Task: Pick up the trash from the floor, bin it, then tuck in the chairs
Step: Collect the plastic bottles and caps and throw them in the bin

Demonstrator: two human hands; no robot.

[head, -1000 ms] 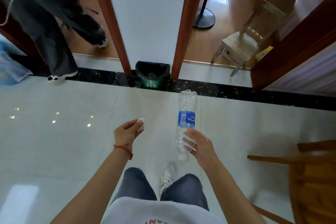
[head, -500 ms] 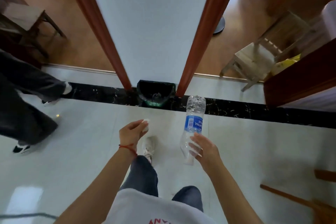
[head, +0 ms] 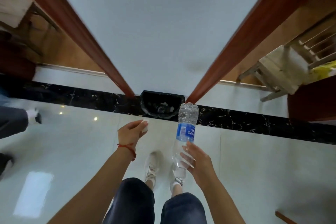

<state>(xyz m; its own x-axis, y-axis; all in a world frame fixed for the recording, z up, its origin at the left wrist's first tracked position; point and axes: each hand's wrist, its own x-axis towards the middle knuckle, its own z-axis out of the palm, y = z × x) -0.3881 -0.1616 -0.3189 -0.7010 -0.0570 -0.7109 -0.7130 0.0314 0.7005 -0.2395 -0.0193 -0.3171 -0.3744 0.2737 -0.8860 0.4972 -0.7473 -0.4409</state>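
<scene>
Far left there's another person's leg [head: 12, 122] in dark trousers with a black and white shoe, pretty blurry, standing on the glossy white floor [head: 72, 151].

Next over, the left hand [head: 130, 132] is raised palm-ish inward, a red string on the wrist. Its thumb and fingertips are pinching a small white scrap [head: 145, 127], which pokes out just past the fingertips on the side facing the bin. Can't really tell what the scrap is, maybe paper or tissue, it's tiny.

Straight ahead, the bin [head: 161, 105] sits against the white wall [head: 163, 32] between two reddish door frames, right on the black marble strip. Black liner, with a few pale bits of trash already visible inside. The scrap is near it but not over it.

Then the bottle [head: 186, 127]: clear plastic, blue label, held upside down-ish so the base points toward the bin and the neck end sits down by the palm. The right hand [head: 197, 162] grips the lower, narrow part, fingers curled round it and showing through the plastic, thumb on the near side. The base end overlaps the bin's right rim in the view.

Below are the wearer's own jeans and white sneakers.

Far right, a pale wooden chair [head: 278, 71] stands in the next room, well apart from the hands.
</scene>
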